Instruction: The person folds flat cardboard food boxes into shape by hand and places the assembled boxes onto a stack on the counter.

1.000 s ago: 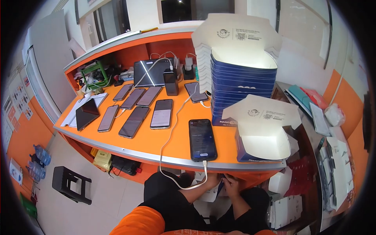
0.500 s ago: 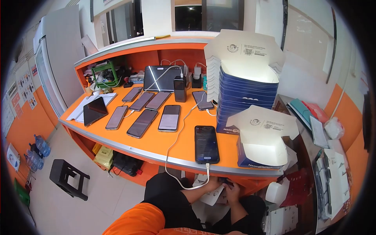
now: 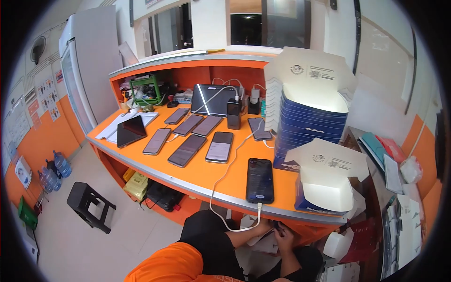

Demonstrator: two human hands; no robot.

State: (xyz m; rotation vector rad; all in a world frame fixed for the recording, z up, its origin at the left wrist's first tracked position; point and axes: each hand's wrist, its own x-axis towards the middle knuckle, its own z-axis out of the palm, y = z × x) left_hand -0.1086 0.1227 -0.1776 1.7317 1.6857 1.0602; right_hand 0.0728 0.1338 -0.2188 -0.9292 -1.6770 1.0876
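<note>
Below the desk's front edge, my left hand (image 3: 264,226) is closed around a partly hidden paper food box (image 3: 256,239), its pale flap showing. My right hand (image 3: 284,238) is beside it, fingers bent in against a small dark part of the box. The desk edge hides part of the left fingers. Above them on the orange desk (image 3: 197,170) lies a dark-screened phone (image 3: 260,181) with a white cable (image 3: 221,214) plugged in. To its right stands an open blue-and-white food box (image 3: 324,197), in front of a tall stack of nested boxes (image 3: 310,122).
Several more phones (image 3: 187,150), a tablet (image 3: 131,131), a power bank (image 3: 233,114) and a larger screen (image 3: 206,100) occupy the desk. A black stool (image 3: 91,205) stands at left on the floor. More flat cartons (image 3: 408,230) lie at right.
The view has shifted, so the desk and its contents appear lower and further right. My hands stay together under the desk edge, the right fingers slightly higher and closer to the left hand.
</note>
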